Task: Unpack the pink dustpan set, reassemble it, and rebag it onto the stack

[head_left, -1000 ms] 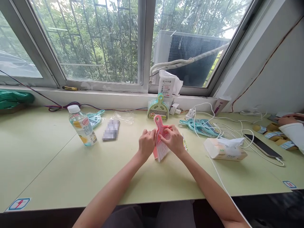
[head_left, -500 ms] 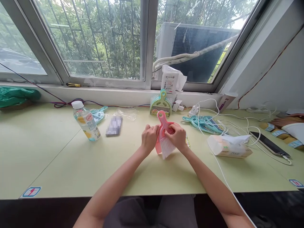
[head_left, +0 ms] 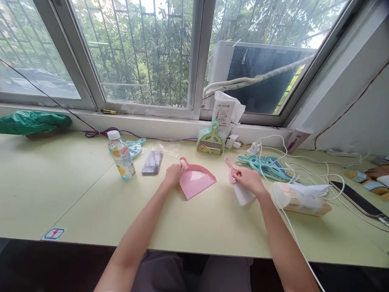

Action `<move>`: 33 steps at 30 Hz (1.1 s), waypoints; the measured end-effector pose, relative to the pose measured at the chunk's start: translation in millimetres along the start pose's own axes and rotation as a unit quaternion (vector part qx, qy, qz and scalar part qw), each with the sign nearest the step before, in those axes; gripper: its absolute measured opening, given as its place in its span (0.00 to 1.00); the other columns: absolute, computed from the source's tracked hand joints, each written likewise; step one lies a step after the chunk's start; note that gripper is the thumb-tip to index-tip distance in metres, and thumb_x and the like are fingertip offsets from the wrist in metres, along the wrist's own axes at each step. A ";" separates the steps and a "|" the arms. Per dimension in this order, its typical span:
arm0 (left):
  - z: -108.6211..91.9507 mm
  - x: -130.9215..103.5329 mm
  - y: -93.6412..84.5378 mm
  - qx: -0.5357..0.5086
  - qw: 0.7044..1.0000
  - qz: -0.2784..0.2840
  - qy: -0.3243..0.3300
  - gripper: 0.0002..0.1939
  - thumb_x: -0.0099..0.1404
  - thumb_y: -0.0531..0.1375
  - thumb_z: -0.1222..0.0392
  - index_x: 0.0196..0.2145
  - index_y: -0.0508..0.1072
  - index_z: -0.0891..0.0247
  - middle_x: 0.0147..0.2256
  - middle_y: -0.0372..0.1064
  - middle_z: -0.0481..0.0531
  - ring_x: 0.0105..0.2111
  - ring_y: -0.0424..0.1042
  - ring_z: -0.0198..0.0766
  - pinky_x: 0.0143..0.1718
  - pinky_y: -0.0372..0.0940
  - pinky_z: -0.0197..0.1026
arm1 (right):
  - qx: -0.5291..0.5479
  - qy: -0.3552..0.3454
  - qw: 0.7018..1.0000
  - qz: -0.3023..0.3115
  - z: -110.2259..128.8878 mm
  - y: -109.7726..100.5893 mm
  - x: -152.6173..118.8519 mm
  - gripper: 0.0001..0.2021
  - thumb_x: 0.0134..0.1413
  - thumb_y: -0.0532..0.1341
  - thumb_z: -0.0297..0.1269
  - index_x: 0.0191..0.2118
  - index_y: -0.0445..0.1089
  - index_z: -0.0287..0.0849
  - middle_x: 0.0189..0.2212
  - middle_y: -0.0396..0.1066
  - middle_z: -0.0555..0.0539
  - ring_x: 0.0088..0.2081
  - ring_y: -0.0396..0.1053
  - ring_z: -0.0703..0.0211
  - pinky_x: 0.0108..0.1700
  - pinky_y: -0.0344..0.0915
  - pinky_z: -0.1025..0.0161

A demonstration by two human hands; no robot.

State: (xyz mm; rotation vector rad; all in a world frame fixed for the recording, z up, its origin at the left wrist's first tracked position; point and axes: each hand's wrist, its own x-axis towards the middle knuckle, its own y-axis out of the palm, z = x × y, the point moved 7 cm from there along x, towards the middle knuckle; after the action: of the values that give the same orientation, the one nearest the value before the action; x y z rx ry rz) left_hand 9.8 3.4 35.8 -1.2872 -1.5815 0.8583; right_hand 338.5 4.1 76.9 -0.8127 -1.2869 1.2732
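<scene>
A small pink dustpan (head_left: 197,182) lies flat on the pale green table (head_left: 75,194), and my left hand (head_left: 173,175) grips its handle at the left. My right hand (head_left: 249,179) holds a small pink brush (head_left: 238,184) with white bristles, a little to the right of the dustpan and apart from it. The brush's bristles point down toward the table's front.
A drink bottle (head_left: 121,155), a blurred flat packet (head_left: 152,162) and a teal dustpan (head_left: 135,147) lie to the left. A green packaged dustpan set (head_left: 210,140), teal dustpans (head_left: 267,167), white cables (head_left: 304,170), a tissue pack (head_left: 299,198) and a phone (head_left: 358,200) stand right. Another person's hand (head_left: 377,172) is at the far right.
The pink brush and dustpan, held together before, are now pulled apart: the dustpan lies to the left under my left hand, the brush went right in my right hand.
</scene>
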 end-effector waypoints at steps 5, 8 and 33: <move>1.3 1.3 15.2 -0.167 0.983 -0.048 0.054 0.20 0.67 0.46 0.65 0.55 0.63 0.62 0.56 0.61 0.58 0.58 0.59 0.40 0.59 0.57 0.46 | -0.089 0.002 0.995 0.049 12.7 40.7 1.9 0.14 0.55 0.54 0.42 0.33 0.73 0.40 0.34 0.76 0.42 0.37 0.72 0.54 0.36 0.52 0.61; 15.4 3.6 19.3 -0.182 0.981 -0.053 0.028 0.33 0.55 0.45 0.80 0.57 0.61 0.64 0.60 0.52 0.61 0.63 0.52 0.40 0.62 0.54 0.47 | -0.087 -0.006 0.996 0.036 18.6 43.1 1.4 0.14 0.55 0.54 0.42 0.34 0.73 0.41 0.36 0.76 0.42 0.38 0.72 0.54 0.36 0.52 0.61; -70.2 -28.6 39.1 0.106 0.966 -0.033 0.233 0.20 0.68 0.45 0.68 0.52 0.70 0.71 0.64 0.50 0.69 0.67 0.45 0.51 0.66 0.40 0.61 | 0.013 -0.014 0.997 -0.068 42.8 -2.4 -15.6 0.14 0.54 0.58 0.47 0.26 0.71 0.45 0.27 0.74 0.48 0.31 0.69 0.57 0.29 0.51 0.63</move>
State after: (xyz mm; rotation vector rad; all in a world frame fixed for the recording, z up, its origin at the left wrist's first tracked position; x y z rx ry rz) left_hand 90.9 -17.5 19.3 -1.1693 -1.1222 0.6066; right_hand 300.4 -20.3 83.2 -0.6783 -1.3230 1.1939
